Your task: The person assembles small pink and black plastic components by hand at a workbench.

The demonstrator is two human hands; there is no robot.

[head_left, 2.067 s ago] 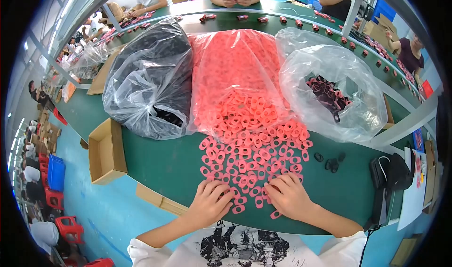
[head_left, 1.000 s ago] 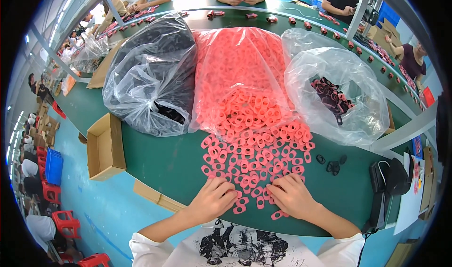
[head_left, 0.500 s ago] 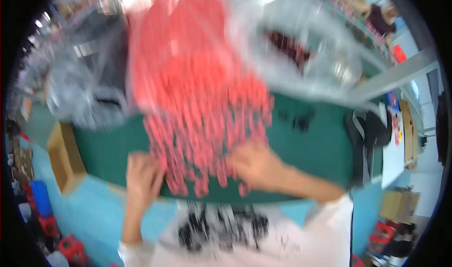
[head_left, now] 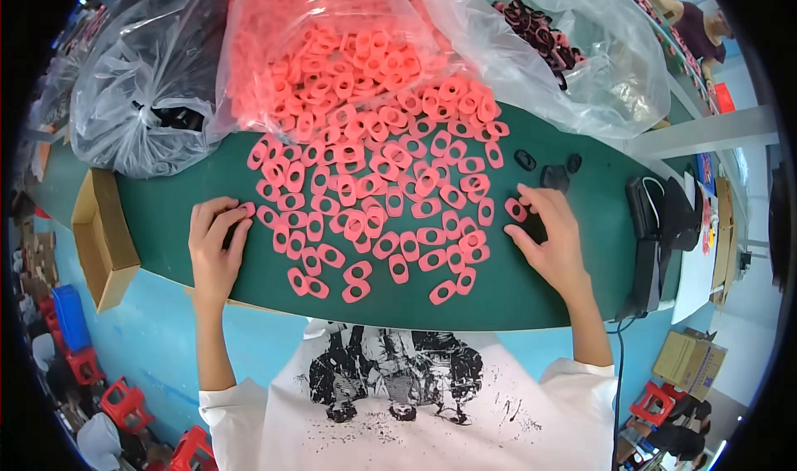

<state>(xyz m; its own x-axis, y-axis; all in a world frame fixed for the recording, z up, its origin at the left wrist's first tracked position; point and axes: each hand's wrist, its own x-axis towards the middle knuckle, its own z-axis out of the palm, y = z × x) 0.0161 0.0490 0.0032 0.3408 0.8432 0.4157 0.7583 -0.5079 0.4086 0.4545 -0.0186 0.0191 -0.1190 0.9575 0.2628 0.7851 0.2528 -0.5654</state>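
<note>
Many small pink oval rings [head_left: 398, 269], each with a hole through it, lie spread over the green table. At the left edge of the spread, my left hand [head_left: 217, 242] pinches one pink ring [head_left: 247, 209] between thumb and fingertip. On the right, my right hand [head_left: 552, 242] rests low over the table with thumb and forefinger apart. A single pink ring [head_left: 515, 210] lies between those two fingertips; whether they touch it I cannot tell. Just beyond that hand are a few small black pieces [head_left: 554, 178].
Behind the spread, a clear bag [head_left: 332, 6] spills more pink rings. A clear bag [head_left: 614, 97] with dark pieces stands at right, another bag [head_left: 124, 130] at left. An open cardboard box [head_left: 106, 247] sits by the left edge. Black objects [head_left: 647, 263] lie at right.
Both hands have moved outward from the pink rings, the right one farther right. The rings, earlier a blurred heap reaching toward me, now lie scattered flat and apart.
</note>
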